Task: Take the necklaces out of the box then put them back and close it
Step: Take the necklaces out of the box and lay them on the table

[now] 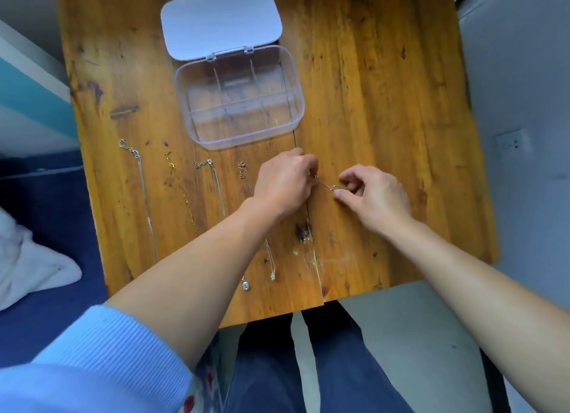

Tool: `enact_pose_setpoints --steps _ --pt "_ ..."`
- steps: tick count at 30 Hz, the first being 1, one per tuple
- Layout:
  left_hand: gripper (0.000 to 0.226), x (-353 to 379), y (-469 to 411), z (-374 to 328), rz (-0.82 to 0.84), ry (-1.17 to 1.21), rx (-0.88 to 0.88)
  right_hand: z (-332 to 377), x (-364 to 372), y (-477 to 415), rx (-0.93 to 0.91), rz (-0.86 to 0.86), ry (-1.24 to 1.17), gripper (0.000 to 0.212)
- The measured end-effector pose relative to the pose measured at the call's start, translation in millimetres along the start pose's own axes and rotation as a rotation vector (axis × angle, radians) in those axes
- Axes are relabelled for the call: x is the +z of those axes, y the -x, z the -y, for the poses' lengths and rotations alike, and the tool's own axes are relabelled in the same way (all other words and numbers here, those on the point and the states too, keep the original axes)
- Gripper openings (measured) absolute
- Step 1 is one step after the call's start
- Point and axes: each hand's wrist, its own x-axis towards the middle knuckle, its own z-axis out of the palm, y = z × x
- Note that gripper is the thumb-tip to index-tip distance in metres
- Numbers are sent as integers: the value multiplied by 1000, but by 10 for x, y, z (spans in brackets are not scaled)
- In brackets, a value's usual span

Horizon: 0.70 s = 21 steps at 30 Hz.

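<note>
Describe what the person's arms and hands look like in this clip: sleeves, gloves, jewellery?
Both hands are bare: the left hand and right hand show no gloves, and no rings, watch or bracelet can be seen. The left arm has a light blue ribbed sleeve pushed up above the elbow. The right forearm is uncovered as far as the frame shows.

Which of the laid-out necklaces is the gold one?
On the table, below the open box, four chains lie in a row left of the hands. The gold necklace is second from the left, the only yellow, beaded-looking chain among silvery ones.
</note>
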Motion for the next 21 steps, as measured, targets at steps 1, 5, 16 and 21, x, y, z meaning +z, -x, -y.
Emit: enact_pose_setpoints --steps 1,5,16,21 --pt "11 7 -18 -7 4 -18 1 -8 27 -10 -23 -1 24 18" --pt "15 -5 -11 -49 53 -129 49 -130 3 -2 -65 40 140 13" --pt "10 -209 226 -82 -207 1049 -637 -410 -65 351 -73 6 -246 18" --pt "18 -314 200 -58 -332 1322 -770 -326 67 465 20 149 -450 20"
